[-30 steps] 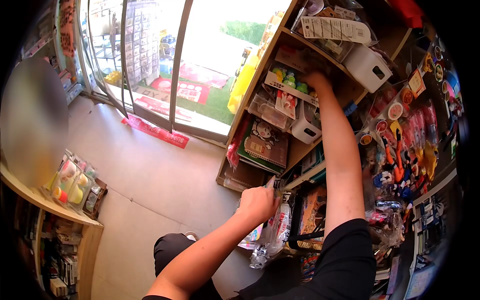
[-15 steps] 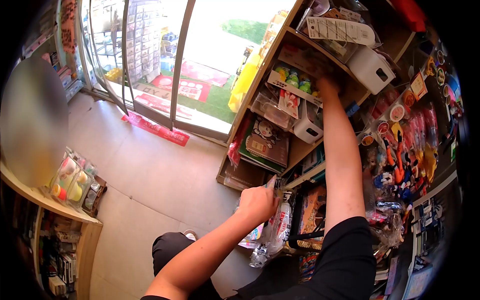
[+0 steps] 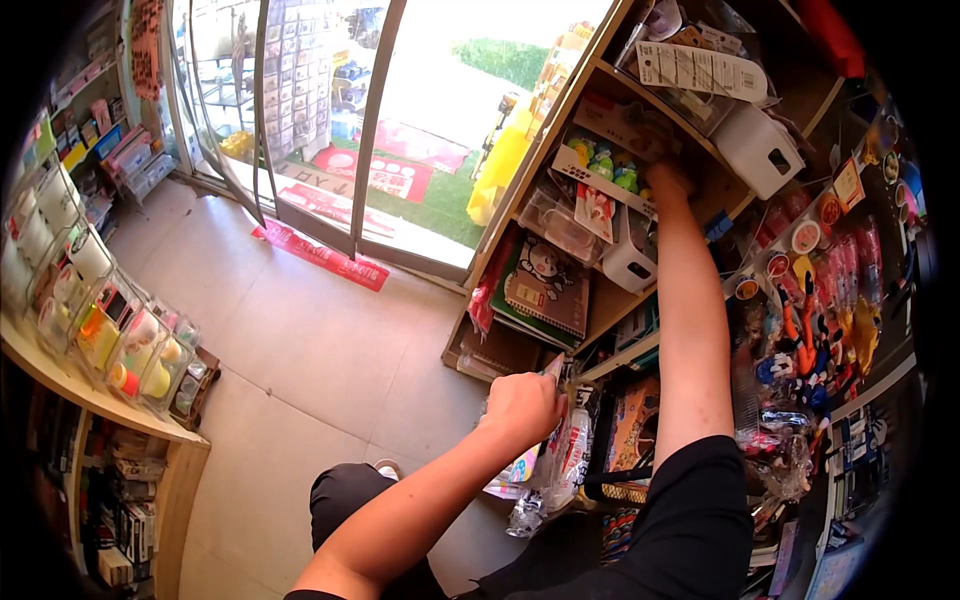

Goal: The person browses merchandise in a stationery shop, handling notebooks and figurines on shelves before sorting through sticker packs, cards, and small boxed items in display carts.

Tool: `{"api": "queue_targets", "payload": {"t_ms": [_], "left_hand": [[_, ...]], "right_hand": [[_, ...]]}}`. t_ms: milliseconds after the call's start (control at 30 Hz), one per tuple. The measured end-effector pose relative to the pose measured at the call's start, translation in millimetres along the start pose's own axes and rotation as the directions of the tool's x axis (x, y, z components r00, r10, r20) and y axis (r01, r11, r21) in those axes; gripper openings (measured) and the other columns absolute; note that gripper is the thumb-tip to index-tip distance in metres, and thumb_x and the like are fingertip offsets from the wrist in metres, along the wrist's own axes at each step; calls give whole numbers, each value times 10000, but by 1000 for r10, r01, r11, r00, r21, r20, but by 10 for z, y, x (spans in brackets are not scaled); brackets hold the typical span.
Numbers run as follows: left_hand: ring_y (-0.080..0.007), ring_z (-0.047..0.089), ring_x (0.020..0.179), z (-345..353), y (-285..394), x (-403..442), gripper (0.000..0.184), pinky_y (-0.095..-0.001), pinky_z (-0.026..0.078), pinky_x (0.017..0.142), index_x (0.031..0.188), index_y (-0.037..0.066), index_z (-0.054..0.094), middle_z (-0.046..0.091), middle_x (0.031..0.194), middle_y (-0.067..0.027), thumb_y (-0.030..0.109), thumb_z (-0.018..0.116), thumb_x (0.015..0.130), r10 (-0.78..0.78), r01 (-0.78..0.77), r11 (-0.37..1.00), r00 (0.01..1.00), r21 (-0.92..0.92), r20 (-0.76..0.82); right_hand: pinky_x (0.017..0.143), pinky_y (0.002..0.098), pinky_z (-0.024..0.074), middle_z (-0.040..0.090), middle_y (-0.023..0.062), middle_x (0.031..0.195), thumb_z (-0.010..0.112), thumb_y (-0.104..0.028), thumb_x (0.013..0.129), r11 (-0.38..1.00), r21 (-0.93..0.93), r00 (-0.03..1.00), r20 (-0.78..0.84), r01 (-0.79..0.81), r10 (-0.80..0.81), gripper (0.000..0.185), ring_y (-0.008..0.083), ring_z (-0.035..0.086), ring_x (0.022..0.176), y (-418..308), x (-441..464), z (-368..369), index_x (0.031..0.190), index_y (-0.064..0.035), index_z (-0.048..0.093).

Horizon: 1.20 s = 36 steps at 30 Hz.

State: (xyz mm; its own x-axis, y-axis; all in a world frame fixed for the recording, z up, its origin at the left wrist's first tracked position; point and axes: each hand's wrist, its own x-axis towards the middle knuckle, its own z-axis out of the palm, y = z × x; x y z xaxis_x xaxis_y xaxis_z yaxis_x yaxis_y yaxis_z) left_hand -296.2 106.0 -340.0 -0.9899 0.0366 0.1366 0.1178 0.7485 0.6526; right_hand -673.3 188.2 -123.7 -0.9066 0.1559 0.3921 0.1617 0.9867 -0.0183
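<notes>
My left hand (image 3: 525,410) is closed around the top of some clear plastic packages (image 3: 565,450), which hang beside my knee. What is inside them is mostly hidden by the hand and by glare. My right hand (image 3: 668,182) reaches into a shelf compartment, beside an open white box of green and yellow figures (image 3: 622,172). Its fingers lie in shadow and are hard to make out. A pinkish printed box (image 3: 610,118) lies behind that white box. Just below my right forearm stands a white plastic bin (image 3: 630,255).
Notebooks (image 3: 548,285) fill the lower compartment of the wooden shelf. Another white bin (image 3: 755,150) and packaged goods stand higher up. Bagged toys (image 3: 800,320) hang at the right. A glass door (image 3: 315,130) is ahead, and a wooden counter (image 3: 150,425) with clear containers is at left.
The blurred shape at the left has gone, uncovering containers and shelves there. The view has shifted slightly, while both hands stay in nearly the same places.
</notes>
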Motion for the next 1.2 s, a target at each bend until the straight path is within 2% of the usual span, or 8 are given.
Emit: {"api": "queue_targets", "payload": {"t_ms": [67,167,267,367,900,1067,1133,1200], "left_hand": [[-393,699,794,4,9,-2,350,-498,552,716,939,31,691,719,822,-190,370,606,944,10,-10,1000,1000,-1,-6],[-390,700,794,4,45,-2,359,-495,553,717,951,30,693,719,820,-188,378,608,943,-13,13,1000,1000,-1,27],[-387,701,792,14,50,-16,364,-492,554,717,966,28,692,720,820,-187,382,611,941,-5,5,1000,999,16,32],[-388,700,787,26,71,-39,364,-492,553,712,963,25,690,719,815,-188,380,611,940,-14,13,1000,999,24,39],[-396,692,783,60,145,-121,318,-507,546,699,917,48,690,707,791,-184,364,646,919,1,-1,1000,998,2,-56],[-385,687,777,61,190,-159,306,-503,537,698,874,53,681,705,783,-168,353,647,924,4,-3,1000,999,17,-34],[-379,685,769,93,198,-183,314,-498,535,700,835,56,675,702,774,-163,357,652,922,3,-2,999,999,37,-38],[-377,685,769,106,198,-201,315,-495,535,697,828,56,674,702,774,-162,356,652,923,0,1,999,1000,39,-30]], "right_hand": [[1071,407,460,482,40,1540,574,-637,922,1000,0,1000,-24,13,-13,584,219,503,1386,37,-23,-6,1458,-416,494],[1114,425,427,467,51,1552,629,-598,907,967,28,957,-157,253,-246,588,242,460,1418,158,-2,-23,1448,-395,520],[1157,437,382,459,62,1556,667,-570,893,949,86,952,-74,304,-298,579,264,414,1446,121,-33,-193,1423,-367,556],[1177,435,379,397,90,1600,735,-295,891,937,62,939,0,343,-343,755,307,427,1432,80,-215,-367,1557,-274,378],[1106,489,421,527,153,1488,673,-402,906,915,148,919,-185,376,-348,639,348,513,1361,-62,-28,-155,1489,-210,496],[1013,502,476,703,201,1204,649,-410,896,929,188,934,-232,318,-272,423,391,655,1146,-220,-873,-470,1226,-151,703],[871,491,535,747,173,994,658,-390,885,816,288,816,-470,502,-336,311,383,701,956,-204,-1002,-369,1014,-116,724],[803,485,542,737,160,900,661,-387,881,760,399,816,-502,514,-288,291,384,697,885,-244,-1337,-315,924,-103,705]]}}
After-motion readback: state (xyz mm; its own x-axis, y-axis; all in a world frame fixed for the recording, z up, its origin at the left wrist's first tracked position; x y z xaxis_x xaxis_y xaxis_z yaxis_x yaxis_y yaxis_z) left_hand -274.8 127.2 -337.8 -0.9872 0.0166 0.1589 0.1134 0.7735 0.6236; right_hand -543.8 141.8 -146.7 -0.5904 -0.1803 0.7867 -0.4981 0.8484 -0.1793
